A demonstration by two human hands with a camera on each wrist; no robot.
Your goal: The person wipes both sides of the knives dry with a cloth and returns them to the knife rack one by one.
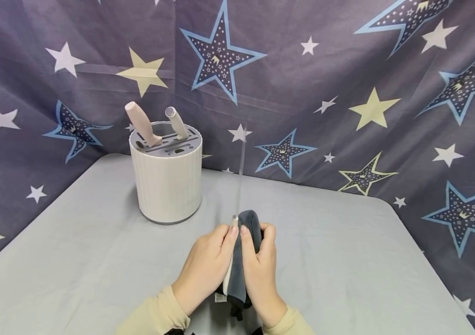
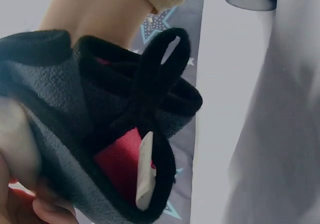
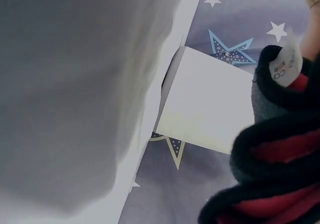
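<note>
In the head view my left hand grips a knife by its pale handle, low over the front of the table. Its thin blade points up and away, faint against the patterned backdrop. My right hand holds a folded dark grey cloth close against the handle, thumb on top. In the left wrist view the cloth shows black edging, a hanging loop, a red inner side and a white tag. Red folds of the cloth also appear in the right wrist view.
A ribbed white knife block stands at the back left of the light grey table. Two pale-handled knives, one pinkish and one whitish, sit in its slots. A star-patterned curtain hangs behind the table.
</note>
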